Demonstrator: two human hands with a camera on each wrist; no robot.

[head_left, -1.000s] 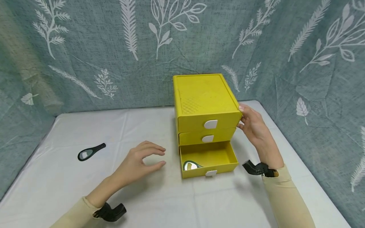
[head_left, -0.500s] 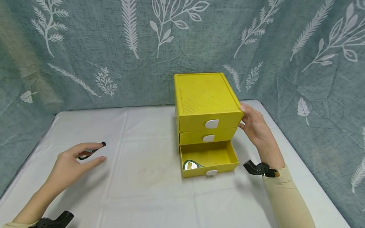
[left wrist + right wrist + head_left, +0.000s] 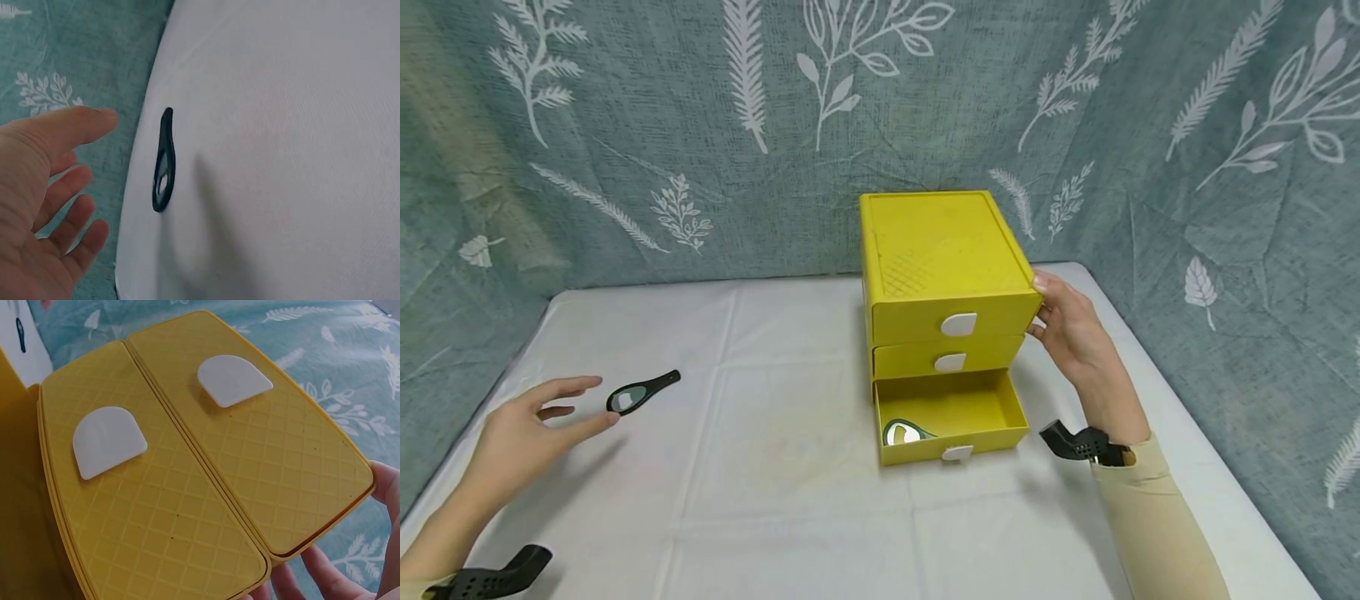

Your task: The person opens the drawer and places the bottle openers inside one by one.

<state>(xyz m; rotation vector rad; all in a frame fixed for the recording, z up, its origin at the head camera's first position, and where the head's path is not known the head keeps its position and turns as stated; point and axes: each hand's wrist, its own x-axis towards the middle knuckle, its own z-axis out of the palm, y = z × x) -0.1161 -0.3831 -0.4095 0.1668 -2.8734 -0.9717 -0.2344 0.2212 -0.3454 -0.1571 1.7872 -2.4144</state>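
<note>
A small black magnifying glass (image 3: 640,393) lies on the white cloth at the left. My left hand (image 3: 523,433) hovers beside its lens end, thumb and fingers spread. The thumb tip overlaps the rim in the head view; the left wrist view shows a gap between hand (image 3: 44,181) and magnifying glass (image 3: 164,165). At the right stands a yellow drawer cabinet (image 3: 951,250), its bottom drawer (image 3: 992,444) pulled out. Inside lies a second magnifying glass (image 3: 901,432), its handle partly hidden by the drawer front. My right hand (image 3: 1075,333) rests its fingertips against the cabinet's right side.
White tabs (image 3: 958,325) stick out from the drawer fronts. A green leaf-patterned curtain (image 3: 775,208) hangs behind and at both sides of the white-covered table (image 3: 790,500). Both wrists wear black camera mounts (image 3: 1078,443).
My left hand has swept left from near the cabinet, past the magnifying glass handle, to beside its lens end. The right hand stays on the cabinet.
</note>
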